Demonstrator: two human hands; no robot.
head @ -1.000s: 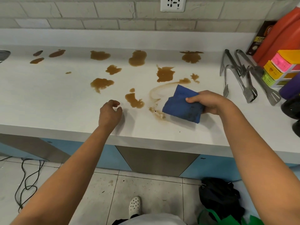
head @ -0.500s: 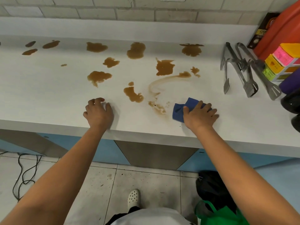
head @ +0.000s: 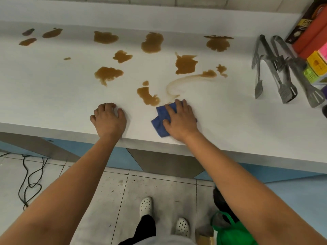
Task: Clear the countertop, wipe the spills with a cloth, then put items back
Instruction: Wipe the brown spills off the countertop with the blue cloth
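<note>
- The right hand [head: 180,122] lies flat, fingers spread, pressing a crumpled blue cloth [head: 160,123] onto the white laminate surface [head: 53,89] near its front edge.
- The cloth's far corner sits just beside a brown liquid spill [head: 147,96]; a pale brown smear [head: 184,81] curves away behind it.
- The left hand [head: 108,121] rests palm down on the surface, fingers loosely curled, holding nothing.
- Further brown puddles [head: 152,42] dot the surface toward the wall.
- Metal tongs [head: 276,68] lie at the right, beside an orange box [head: 314,34].
</note>
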